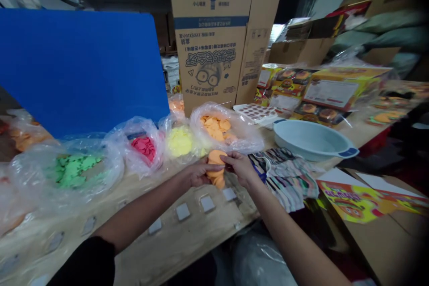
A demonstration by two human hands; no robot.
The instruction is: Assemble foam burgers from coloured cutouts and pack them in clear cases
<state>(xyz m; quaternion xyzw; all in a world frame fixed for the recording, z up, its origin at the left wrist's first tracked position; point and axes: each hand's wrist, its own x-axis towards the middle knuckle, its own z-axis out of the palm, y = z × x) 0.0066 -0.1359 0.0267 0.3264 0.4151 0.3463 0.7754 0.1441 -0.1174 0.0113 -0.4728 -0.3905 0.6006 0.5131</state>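
Orange discs (217, 158) being held over the bench (194, 237), toward its front edge
Left hand (200, 174) is gripping the discs, right hand (239, 165) is pinching their edge, white squares (182, 211) are lying below

Left hand (200, 174) and right hand (240, 167) close together mid-frame, fingers (229, 160) pinched; forearms (150, 205) angle in from lower corners.

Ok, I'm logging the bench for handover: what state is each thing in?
Orange discs: held in both hands
Left hand: gripping orange discs
Right hand: gripping orange discs
Orange-piece bag: open
Red-piece bag: open
Green-piece bag: open
Yellow pieces: bagged
Basin: upright
Striped cloth: rumpled
Cardboard box: standing
Blue board: standing upright
Small squares: lying flat
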